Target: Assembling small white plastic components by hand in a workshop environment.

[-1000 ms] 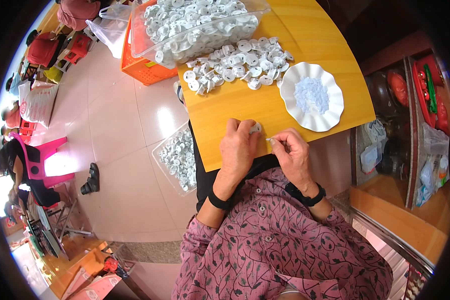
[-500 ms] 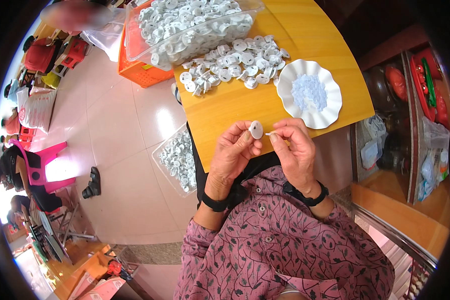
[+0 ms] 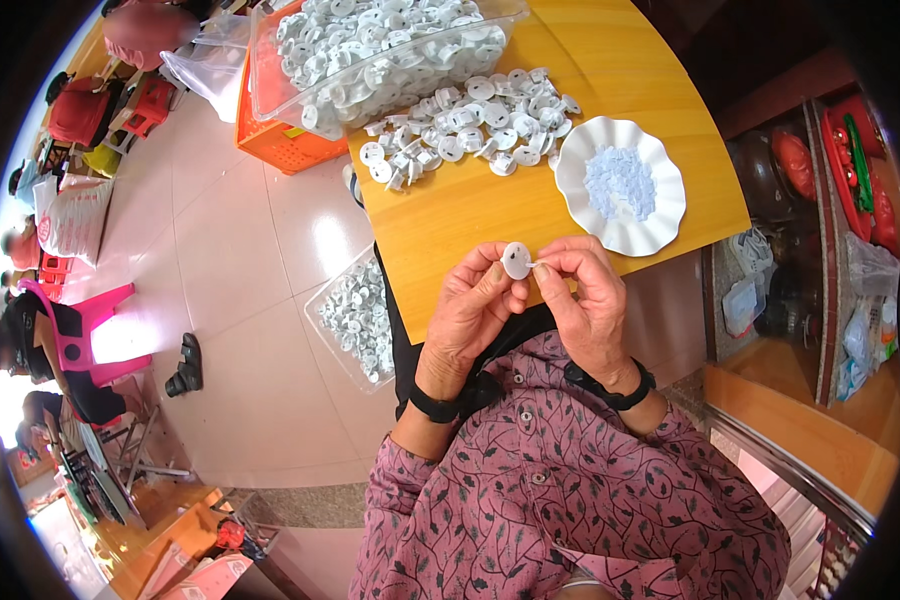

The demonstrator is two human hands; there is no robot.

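Between thumb and fingers, my left hand (image 3: 475, 300) pinches a round white plastic disc part (image 3: 516, 260) with a small dark slot in its face. My right hand (image 3: 588, 295) pinches a tiny pale plastic piece (image 3: 533, 264), its tip at the right edge of the disc; whether it enters the disc I cannot tell. Both hands are over the near edge of the yellow table (image 3: 440, 225). Beyond the right hand stands a white scalloped plate (image 3: 660, 225) bearing a heap of small pale bluish pieces (image 3: 618, 182). A loose pile of similar white disc parts (image 3: 470, 120) lies beyond the left hand.
A clear tub (image 3: 385, 65) full of white parts sits at the far left, by an orange crate (image 3: 280, 145). On the floor, left of my legs, is a clear tray (image 3: 320, 325) of parts. Shelves (image 3: 820, 250) stand at the right. Other people are at the far left.
My right hand has brought the tiny piece to the edge of the disc, closing the gap between them. The disc has turned slightly. A person at the upper left has shifted.
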